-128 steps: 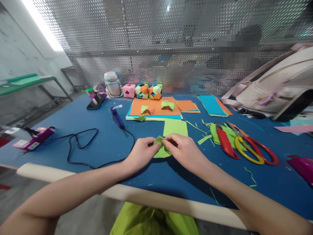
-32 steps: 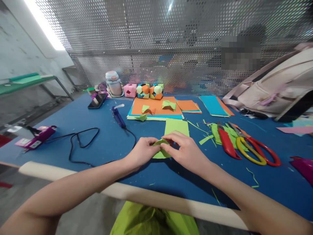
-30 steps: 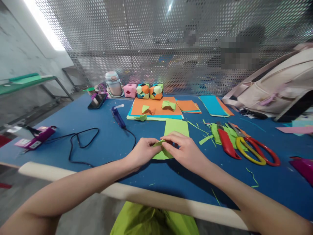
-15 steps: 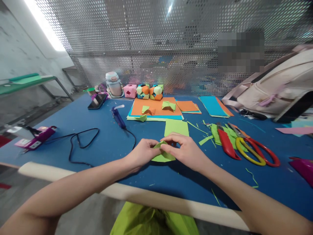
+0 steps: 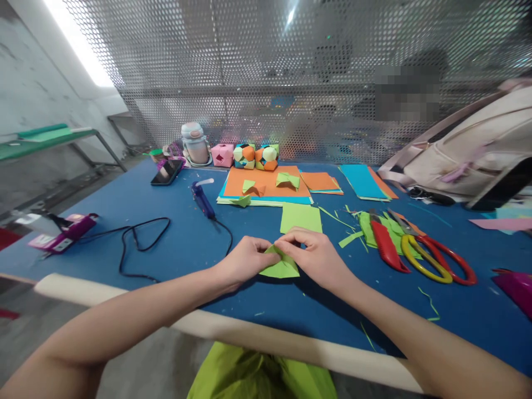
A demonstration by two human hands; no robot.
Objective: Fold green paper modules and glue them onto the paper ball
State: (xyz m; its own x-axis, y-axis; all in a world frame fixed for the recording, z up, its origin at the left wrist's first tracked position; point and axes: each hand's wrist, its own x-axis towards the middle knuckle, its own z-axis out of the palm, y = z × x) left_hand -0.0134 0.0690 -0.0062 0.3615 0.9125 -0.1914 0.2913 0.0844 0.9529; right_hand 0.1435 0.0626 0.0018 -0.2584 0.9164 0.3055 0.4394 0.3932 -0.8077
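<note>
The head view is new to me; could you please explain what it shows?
No machine here: these are a person's bare left hand and right hand, pictured by one camera worn on the head, looking forward and down. Both hold a folded green paper. On the blue table lie a green sheet, a corded blue tool to the left, scissors and a red cutter to the right; farther back are a paper stack, three paper cubes and a bottle.

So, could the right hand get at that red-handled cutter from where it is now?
Probably yes: the red-handled cutter lies to its right, with just blue tabletop and thin green strips between. But the right hand is pinching folded green paper, so it would likely let go first.
</note>
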